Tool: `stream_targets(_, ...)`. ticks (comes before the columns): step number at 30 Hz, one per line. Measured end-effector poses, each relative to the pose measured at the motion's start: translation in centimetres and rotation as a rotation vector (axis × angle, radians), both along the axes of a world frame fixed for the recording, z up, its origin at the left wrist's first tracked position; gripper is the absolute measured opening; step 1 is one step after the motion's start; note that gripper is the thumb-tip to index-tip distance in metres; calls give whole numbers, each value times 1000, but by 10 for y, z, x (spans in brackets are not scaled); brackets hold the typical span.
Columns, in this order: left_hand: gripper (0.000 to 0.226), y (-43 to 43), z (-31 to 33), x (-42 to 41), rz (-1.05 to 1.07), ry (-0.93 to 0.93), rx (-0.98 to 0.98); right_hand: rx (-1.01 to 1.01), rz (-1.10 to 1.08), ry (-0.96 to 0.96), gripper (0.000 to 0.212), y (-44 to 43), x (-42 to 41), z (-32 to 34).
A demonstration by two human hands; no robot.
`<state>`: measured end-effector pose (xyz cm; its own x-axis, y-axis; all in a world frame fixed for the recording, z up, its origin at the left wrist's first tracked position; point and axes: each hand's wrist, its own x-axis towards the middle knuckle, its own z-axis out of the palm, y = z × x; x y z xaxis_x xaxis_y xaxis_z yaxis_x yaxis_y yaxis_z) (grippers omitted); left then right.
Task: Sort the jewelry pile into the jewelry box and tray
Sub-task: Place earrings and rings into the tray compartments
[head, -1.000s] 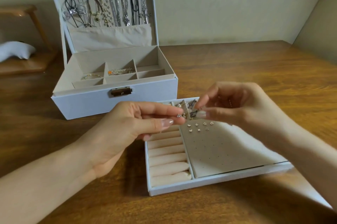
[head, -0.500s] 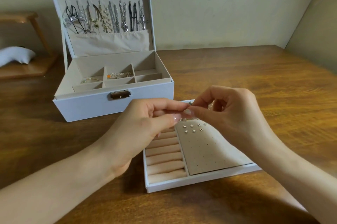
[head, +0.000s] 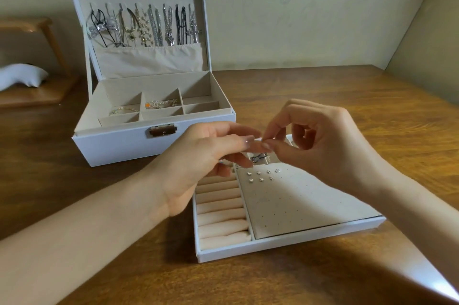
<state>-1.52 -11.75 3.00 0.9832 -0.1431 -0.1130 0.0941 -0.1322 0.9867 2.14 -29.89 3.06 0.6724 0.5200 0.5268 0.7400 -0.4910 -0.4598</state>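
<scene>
A white jewelry tray [head: 285,246] lies on the wooden table, with peach ring rolls [head: 221,212] on its left and a beige earring panel [head: 298,205] holding several small stud earrings [head: 260,175]. Above the tray's far end, my left hand [head: 206,155] and my right hand [head: 320,145] meet fingertip to fingertip, pinching a tiny silver earring [head: 259,140] between them. A dark piece of jewelry [head: 258,157] lies in the tray under the fingers. The open white jewelry box [head: 154,145] stands behind, with necklaces [head: 146,26] hanging in its lid.
Bracelets [head: 161,104] lie in the box's compartments. A wooden stand [head: 32,91] with a white cushion [head: 19,78] sits at the far left. The wall runs behind the table and slants in at the right.
Both hands have risen slightly above the tray and drawn their fingertips together on the small earring. The view has shifted a little.
</scene>
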Motion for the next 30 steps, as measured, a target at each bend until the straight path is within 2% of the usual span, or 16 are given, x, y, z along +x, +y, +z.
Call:
stream_targets(5, 28, -1, 2, 12, -62, 78, 26, -82, 98, 55, 4, -3, 3, 5)
stream_targets(9, 22, -2, 4, 17, -148, 150, -49, -93, 144, 76, 19, -7, 5, 12)
stream_targets(14, 16, -8, 4, 21, -157, 170, -334, 249, 68, 170, 7, -4, -2, 7)
stream_targets(17, 13, -15, 0, 21, -136, 159, -440, 318, -15, 87, 10, 1, -6, 1)
stream_targets(21, 11, -20, -4, 21, -85, 99, -473, 363, -89, 42, 7, 2, -9, 1)
stream_targets(26, 18, -23, -8, 20, -45, -14, -343, 348, -77, 115, 12, -1, -10, 6)
stream_targets(30, 17, -14, -4, 16, -27, -114, -63, 263, -59, 265, 5, -13, -4, 7)
